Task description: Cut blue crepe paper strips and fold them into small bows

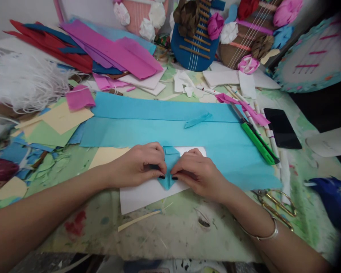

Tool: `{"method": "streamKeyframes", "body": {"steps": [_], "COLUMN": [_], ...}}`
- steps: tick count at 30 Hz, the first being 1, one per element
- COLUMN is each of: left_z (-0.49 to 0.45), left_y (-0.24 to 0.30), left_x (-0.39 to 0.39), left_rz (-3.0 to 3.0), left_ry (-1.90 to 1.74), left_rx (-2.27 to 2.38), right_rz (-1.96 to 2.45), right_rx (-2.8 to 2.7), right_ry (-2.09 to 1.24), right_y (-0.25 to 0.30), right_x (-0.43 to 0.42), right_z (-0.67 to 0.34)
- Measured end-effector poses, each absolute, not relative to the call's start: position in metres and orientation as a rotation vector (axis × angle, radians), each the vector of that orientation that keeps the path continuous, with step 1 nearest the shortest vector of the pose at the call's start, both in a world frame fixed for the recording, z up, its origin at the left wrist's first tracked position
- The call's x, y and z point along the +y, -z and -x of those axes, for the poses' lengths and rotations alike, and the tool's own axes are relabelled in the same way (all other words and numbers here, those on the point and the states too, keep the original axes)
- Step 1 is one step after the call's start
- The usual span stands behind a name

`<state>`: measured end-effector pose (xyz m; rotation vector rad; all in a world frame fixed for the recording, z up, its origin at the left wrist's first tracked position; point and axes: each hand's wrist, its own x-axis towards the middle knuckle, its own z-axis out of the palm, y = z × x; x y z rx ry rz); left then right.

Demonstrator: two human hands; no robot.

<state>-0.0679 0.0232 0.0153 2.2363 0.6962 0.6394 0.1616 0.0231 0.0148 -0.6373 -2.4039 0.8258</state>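
A small folded piece of blue crepe paper (169,167) lies over a white sheet (139,201), its lower end coming to a point. My left hand (143,163) pinches its left edge, thumb and fingers closed. On the opposite edge, my right hand (197,170) holds it in a similar pinch. The fingertips of both hands nearly meet over the paper's lower half. Behind them spreads a large blue crepe sheet (159,131), folded along its far side, with a small blue scrap (198,120) on top.
A green box cutter (258,142), a black phone (282,128) and gold-handled scissors (278,208) lie at the right. White string (28,81) and paper scraps (51,129) crowd the left. Decorated paper instruments (194,41) stand at the back, beside pink crepe paper (113,45).
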Motion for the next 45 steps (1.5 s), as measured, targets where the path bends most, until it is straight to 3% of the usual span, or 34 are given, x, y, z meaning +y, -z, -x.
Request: {"method": "streamKeyframes", "body": {"steps": [29, 45], "left_z": [0.0648, 0.0656], "left_y": [-0.0173, -0.0166], "left_x": [0.0154, 0.0183], "left_rz": [-2.350, -2.324], "left_ry": [-0.553, -0.563], "left_rx": [0.803, 0.801], "right_rz": [0.673, 0.715], "right_rx": [-2.439, -2.414], "right_ry": [-0.670, -0.810], "right_y": [-0.0109, -0.0088], "right_x": [0.0214, 0.0206], "right_z": [-0.1554, -0.1555]}}
